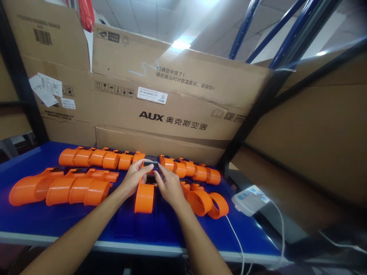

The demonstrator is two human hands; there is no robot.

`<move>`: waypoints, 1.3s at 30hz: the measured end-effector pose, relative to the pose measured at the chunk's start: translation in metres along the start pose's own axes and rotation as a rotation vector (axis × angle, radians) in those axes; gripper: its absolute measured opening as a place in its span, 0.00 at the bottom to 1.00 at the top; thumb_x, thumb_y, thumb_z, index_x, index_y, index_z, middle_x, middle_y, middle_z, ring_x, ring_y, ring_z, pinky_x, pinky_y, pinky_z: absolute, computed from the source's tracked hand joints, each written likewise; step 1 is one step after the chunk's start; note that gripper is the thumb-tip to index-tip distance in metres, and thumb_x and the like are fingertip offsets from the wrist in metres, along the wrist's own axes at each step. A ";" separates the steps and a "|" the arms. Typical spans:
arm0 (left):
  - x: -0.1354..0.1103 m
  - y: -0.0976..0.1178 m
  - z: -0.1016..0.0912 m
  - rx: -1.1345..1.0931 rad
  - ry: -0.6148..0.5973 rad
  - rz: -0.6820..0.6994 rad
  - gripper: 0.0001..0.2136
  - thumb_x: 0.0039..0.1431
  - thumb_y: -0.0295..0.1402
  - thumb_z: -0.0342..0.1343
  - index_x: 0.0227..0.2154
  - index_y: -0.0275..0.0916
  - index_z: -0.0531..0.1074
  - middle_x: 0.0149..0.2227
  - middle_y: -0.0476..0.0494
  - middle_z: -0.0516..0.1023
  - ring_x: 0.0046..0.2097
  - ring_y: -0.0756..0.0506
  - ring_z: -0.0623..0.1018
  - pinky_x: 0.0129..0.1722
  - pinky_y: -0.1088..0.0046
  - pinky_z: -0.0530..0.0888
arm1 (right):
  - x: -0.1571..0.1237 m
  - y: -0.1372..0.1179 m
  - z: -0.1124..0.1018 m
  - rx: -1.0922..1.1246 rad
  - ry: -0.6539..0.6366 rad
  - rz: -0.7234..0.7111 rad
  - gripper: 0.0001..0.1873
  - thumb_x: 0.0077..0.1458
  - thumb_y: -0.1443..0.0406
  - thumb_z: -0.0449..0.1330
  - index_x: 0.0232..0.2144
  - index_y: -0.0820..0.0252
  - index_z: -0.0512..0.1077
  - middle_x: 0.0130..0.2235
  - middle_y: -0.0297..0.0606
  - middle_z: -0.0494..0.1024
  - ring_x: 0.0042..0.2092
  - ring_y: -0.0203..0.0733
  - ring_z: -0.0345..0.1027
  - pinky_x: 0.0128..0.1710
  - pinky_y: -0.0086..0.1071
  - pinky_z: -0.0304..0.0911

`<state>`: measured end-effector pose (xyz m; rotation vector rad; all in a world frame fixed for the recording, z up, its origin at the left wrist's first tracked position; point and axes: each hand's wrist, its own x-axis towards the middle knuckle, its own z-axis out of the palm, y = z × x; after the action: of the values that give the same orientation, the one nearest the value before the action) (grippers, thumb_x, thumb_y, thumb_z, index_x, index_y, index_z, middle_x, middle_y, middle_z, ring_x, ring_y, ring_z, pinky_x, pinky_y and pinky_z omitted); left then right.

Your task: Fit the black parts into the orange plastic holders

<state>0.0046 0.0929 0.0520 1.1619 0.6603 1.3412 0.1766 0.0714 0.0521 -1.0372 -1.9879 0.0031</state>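
Around the middle of the blue table, my left hand [134, 176] pinches a small black rectangular device [151, 158] with a dark, screen-like face, its thumb on the near edge. My right hand [169, 186] grips the same device from the other side, fingertips closed at its lower right. Just below my hands lies an orange ring-shaped part [144, 198]; I cannot tell whether it is joined to the device. Rows of similar orange parts [69, 189] with dark pieces on top stretch to the left and right.
A cardboard sheet [120, 110] printed AUX stands behind the blue table [86, 219]. Dark frame posts [246, 107] rise at both sides. On the right sits a white-and-blue box [250, 199] with a white cable [237, 240] near it, running over the front edge.
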 end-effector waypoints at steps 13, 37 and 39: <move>-0.005 -0.001 0.009 -0.145 0.097 -0.114 0.20 0.45 0.42 0.72 0.39 0.38 0.75 0.22 0.56 0.71 0.16 0.56 0.65 0.16 0.80 0.62 | -0.005 0.000 0.010 -0.308 -0.087 -0.004 0.34 0.57 0.72 0.54 0.66 0.70 0.60 0.41 0.50 0.81 0.42 0.51 0.76 0.46 0.42 0.73; -0.004 -0.001 0.002 0.082 -0.010 0.011 0.18 0.52 0.47 0.65 0.38 0.38 0.75 0.25 0.52 0.74 0.13 0.56 0.64 0.14 0.78 0.59 | -0.003 0.001 -0.005 0.052 -0.004 0.059 0.16 0.62 0.61 0.57 0.49 0.60 0.75 0.37 0.42 0.82 0.34 0.44 0.76 0.39 0.35 0.72; -0.002 0.001 -0.002 0.033 -0.018 -0.015 0.17 0.53 0.47 0.65 0.37 0.38 0.74 0.21 0.53 0.73 0.12 0.56 0.63 0.13 0.78 0.58 | -0.001 0.001 -0.007 0.168 0.027 0.127 0.15 0.65 0.59 0.53 0.45 0.60 0.75 0.35 0.41 0.82 0.32 0.42 0.76 0.36 0.33 0.71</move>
<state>0.0020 0.0914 0.0514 1.1916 0.6794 1.3101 0.1822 0.0689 0.0555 -1.0462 -1.8597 0.2202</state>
